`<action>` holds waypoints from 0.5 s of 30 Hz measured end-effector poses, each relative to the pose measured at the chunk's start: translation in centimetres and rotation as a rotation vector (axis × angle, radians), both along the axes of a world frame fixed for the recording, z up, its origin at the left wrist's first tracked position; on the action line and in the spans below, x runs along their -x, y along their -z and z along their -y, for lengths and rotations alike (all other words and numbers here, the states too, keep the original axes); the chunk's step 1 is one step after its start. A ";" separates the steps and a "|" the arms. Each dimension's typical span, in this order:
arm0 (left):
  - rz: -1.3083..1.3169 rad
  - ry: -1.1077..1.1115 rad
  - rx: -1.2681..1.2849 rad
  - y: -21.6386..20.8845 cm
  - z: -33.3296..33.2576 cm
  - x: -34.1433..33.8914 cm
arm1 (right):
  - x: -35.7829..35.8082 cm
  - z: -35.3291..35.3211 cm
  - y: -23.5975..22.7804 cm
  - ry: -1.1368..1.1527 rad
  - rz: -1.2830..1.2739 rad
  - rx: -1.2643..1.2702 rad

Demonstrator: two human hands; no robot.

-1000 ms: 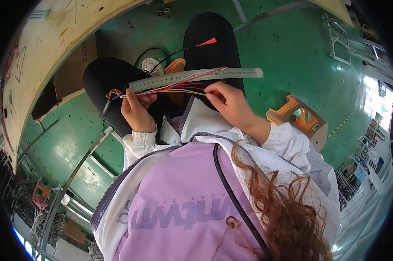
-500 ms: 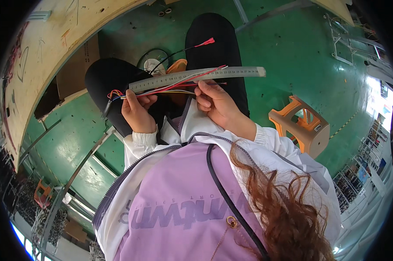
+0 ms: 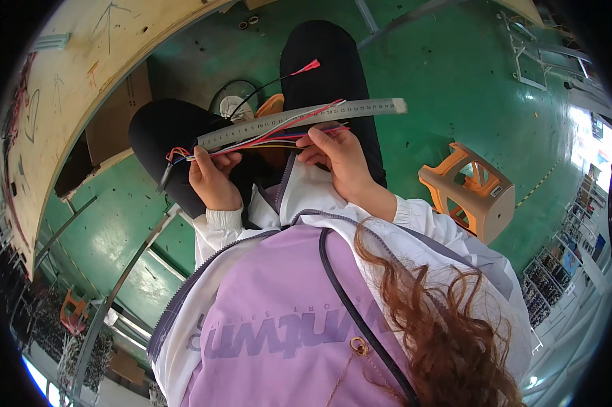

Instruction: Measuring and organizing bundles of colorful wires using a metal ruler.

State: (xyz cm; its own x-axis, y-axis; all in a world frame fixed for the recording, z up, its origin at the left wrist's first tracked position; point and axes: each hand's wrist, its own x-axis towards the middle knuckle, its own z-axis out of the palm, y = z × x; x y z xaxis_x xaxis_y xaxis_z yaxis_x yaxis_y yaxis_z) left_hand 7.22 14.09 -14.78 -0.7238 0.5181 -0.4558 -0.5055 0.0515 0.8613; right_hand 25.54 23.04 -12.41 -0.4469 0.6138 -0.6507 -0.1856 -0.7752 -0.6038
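Over my lap lies a steel ruler [image 3: 360,109], tilted slightly up to the right. My left hand [image 3: 214,178] pinches the ruler's left end together with a bundle of thin wires [image 3: 273,138] in red, white, yellow and blue. Left of that pinch, the wires curl into a dark cable end [image 3: 165,178]. My right hand [image 3: 340,157] is closed on the wires below the ruler's middle, with thumb and fingers together. One red and one white wire cross the ruler's face. Beyond it, a black cable with a red connector [image 3: 308,66] reaches over my right thigh.
A curved wooden tabletop [image 3: 68,88] runs along the left, with a cardboard box [image 3: 119,112] beneath it. On the green floor to the right stands a tan and orange plastic stool [image 3: 472,190]. Metal racks [image 3: 550,292] line the far right.
The ruler has shifted slightly left in view and tilts a little more. My right hand has moved a little left, and the wires lie straighter between my hands.
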 end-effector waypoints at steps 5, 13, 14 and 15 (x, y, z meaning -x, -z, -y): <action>-0.019 0.013 0.002 0.0 0.1 -0.2 | 0.0 0.0 0.0 0.027 0.105 -0.117; -0.045 0.006 0.005 0.3 0.3 -0.6 | -0.1 0.2 0.2 0.101 0.087 -0.113; -0.051 0.007 0.006 0.4 0.3 -0.7 | -0.1 0.2 0.2 0.121 0.083 -0.108; -0.050 0.007 0.005 0.5 0.3 -0.7 | 0.0 0.1 0.3 0.121 0.083 -0.109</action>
State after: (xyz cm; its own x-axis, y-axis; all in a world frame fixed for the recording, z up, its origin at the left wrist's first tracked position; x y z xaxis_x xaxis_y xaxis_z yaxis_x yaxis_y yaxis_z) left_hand 7.93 13.81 -15.25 -0.7422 0.5205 -0.4221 -0.4616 0.0595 0.8851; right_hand 25.55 22.91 -12.67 -0.3129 0.7287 -0.6092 -0.2191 -0.6795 -0.7002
